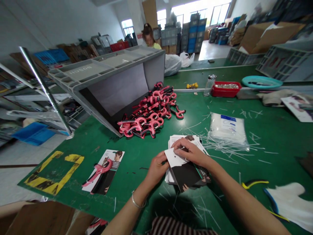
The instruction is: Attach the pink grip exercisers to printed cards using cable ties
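Note:
In the head view, my left hand (pixel 157 167) pinches the left edge of a printed backing card (pixel 182 176) between thumb and fingers. My right hand (pixel 189 152) lies over the same card with its fingers curled at the upper edge. Beneath it sits a stack of similar cards (pixel 170 139), partly covered by my hands. To the left, another card (pixel 116 163) lies flat with a pink-and-black handled tool (pixel 101 173) on it. Beyond my hands, a heap of such tools (pixel 151 111) with ring-shaped heads spills from a tipped grey crate (pixel 97 73).
Right of the stack lies a bag of white cable ties (pixel 228 130), with loose ties scattered around. Yellow-handled pliers (pixel 255 183) and a white glove (pixel 290 202) are at right. Behind stand a glass jar (pixel 209 85), a red tray (pixel 226 93) and a turquoise dish (pixel 261 79). Someone sits beyond the crate.

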A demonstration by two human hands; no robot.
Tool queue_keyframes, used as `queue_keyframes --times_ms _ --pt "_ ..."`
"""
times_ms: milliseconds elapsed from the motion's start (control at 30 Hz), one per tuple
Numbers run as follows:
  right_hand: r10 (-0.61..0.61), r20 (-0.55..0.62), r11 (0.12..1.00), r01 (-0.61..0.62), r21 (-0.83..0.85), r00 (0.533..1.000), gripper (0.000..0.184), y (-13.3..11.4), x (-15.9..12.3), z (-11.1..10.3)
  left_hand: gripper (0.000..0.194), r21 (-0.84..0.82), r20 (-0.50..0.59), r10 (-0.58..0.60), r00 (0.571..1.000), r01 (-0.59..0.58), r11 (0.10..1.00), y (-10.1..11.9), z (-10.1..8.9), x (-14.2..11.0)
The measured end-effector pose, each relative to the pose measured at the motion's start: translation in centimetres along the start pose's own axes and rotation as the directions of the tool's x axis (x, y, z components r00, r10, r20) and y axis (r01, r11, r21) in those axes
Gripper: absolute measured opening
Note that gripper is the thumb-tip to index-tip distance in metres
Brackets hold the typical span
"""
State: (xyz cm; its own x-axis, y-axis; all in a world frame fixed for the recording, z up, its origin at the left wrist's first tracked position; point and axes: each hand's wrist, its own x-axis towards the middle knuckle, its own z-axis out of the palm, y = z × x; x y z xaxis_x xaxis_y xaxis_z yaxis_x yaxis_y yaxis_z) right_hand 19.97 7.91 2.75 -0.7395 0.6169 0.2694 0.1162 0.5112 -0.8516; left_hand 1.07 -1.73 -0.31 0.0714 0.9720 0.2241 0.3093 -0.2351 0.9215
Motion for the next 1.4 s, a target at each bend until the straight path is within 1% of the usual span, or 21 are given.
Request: queue_keyframes --times_ms 67,200,333,433,533,600,667,733,800,867,900,933,967,1067,1133,1200,1233,1267,1333,1367,1400 --pt "0.013 -0.007 1.000 -0.013 0.010 1.000 0.013 0.0 0.0 0.0 0.025 -0.021 -0.002 0.006 1.000 -0.006 1.000 0.3 0.3 0.1" --pt "0.005 -0.035 1.000 -0.005 -0.001 0.999 0.014 0.2 0.1 0.3 0.025 -0.052 -0.060 -0.034 0.998 0.031 0.998 0.8 0.5 0.2" --pt "0.012 -0.054 1.000 -0.012 -0.017 0.998 0.017 0.3 0.1 0.5 0.026 -0.060 -0.101 -0.098 0.990 0.093 0.994 0.7 0.3 0.3" --pt "0.008 -0.062 1.000 -0.009 -0.012 0.998 0.016 0.3 0.1 0.6 0.027 -0.073 -0.120 -0.118 0.986 0.110 0.991 0.5 0.0 0.4" --pt "-0.005 -0.055 1.000 0.005 -0.014 0.998 0.014 0.3 0.1 0.5 0.027 -0.112 -0.085 -0.133 0.987 0.124 0.986 0.7 -0.3 0.4" --pt "-0.018 -0.049 1.000 0.017 -0.025 0.999 0.013 0.3 0.1 0.5 0.024 -0.173 -0.042 -0.182 0.982 0.172 0.970 0.9 -0.3 0.5" --pt "-0.045 -0.020 0.998 0.044 -0.053 0.999 0.012 0.3 0.1 0.4 0.025 -0.290 -0.024 -0.268 0.963 0.250 0.924 1.1 -0.2 0.4" --pt "-0.071 0.028 0.993 0.073 -0.097 0.997 0.019 0.3 0.1 0.4 0.035 -0.440 -0.035 -0.358 0.933 0.307 0.844 1.2 0.0 0.3" --pt "-0.090 0.062 0.986 0.097 -0.132 0.994 0.022 0.3 0.1 0.5 0.044 -0.578 -0.052 -0.421 0.905 0.317 0.752 1.4 0.1 0.0" --pt "-0.105 0.060 0.983 0.113 -0.146 0.993 0.013 0.3 0.1 0.6 0.042 -0.671 -0.050 -0.446 0.894 0.301 0.678 1.4 0.0 -0.1" --pt "-0.109 0.052 0.982 0.116 -0.147 0.993 0.008 0.3 0.1 0.7 0.039 -0.695 -0.046 -0.451 0.891 0.295 0.656 1.4 -0.1 -0.1" --pt "-0.109 0.047 0.983 0.115 -0.146 0.993 0.005 0.3 0.1 0.8 0.037 -0.694 -0.049 -0.457 0.888 0.299 0.655 1.4 -0.2 0.0" --pt "-0.105 0.044 0.984 0.110 -0.142 0.993 0.005 0.3 0.2 1.0 0.037 -0.666 -0.055 -0.467 0.882 0.317 0.675 1.3 -0.4 0.1" --pt "-0.092 0.036 0.989 0.095 -0.110 0.995 0.005 0.0 0.1 1.2 0.039 -0.480 -0.051 -0.492 0.869 0.410 0.775 1.0 -0.9 0.9" --pt "-0.077 0.005 0.995 0.077 -0.066 0.997 0.006 -0.4 -0.1 0.9 0.043 -0.400 0.002 -0.492 0.871 0.452 0.798 0.8 -1.2 1.3" --pt "-0.053 -0.049 0.998 0.052 -0.029 0.997 0.007 -0.8 -0.4 0.2 0.043 -0.410 0.030 -0.496 0.868 0.463 0.786 0.9 -1.2 1.2" --pt "-0.042 -0.088 0.999 0.040 -0.024 0.995 0.009 -0.9 -0.6 -0.3 0.042 -0.437 0.004 -0.503 0.864 0.454 0.777 0.9 -1.1 1.0" --pt "-0.030 -0.133 0.999 0.027 -0.028 0.991 0.011 -0.9 -0.6 -0.8 0.041 -0.467 -0.049 -0.506 0.861 0.428 0.774 0.9 -1.0 0.6" --pt "0.003 -0.243 0.998 -0.016 -0.052 0.970 0.014 -0.5 -0.2 -1.9 0.040 -0.499 -0.186 -0.499 0.846 0.357 0.790 1.0 -0.5 -0.4" --pt "0.028 -0.297 0.997 -0.050 -0.066 0.955 0.017 -0.3 0.4 -2.3 0.040 -0.496 -0.220 -0.498 0.839 0.343 0.797 0.9 -0.2 -1.1" --pt "0.053 -0.332 0.993 -0.084 -0.081 0.942 0.019 0.0 1.3 -2.6 0.041 -0.480 -0.216 -0.502 0.838 0.357 0.802 0.9 0.1 -1.7"
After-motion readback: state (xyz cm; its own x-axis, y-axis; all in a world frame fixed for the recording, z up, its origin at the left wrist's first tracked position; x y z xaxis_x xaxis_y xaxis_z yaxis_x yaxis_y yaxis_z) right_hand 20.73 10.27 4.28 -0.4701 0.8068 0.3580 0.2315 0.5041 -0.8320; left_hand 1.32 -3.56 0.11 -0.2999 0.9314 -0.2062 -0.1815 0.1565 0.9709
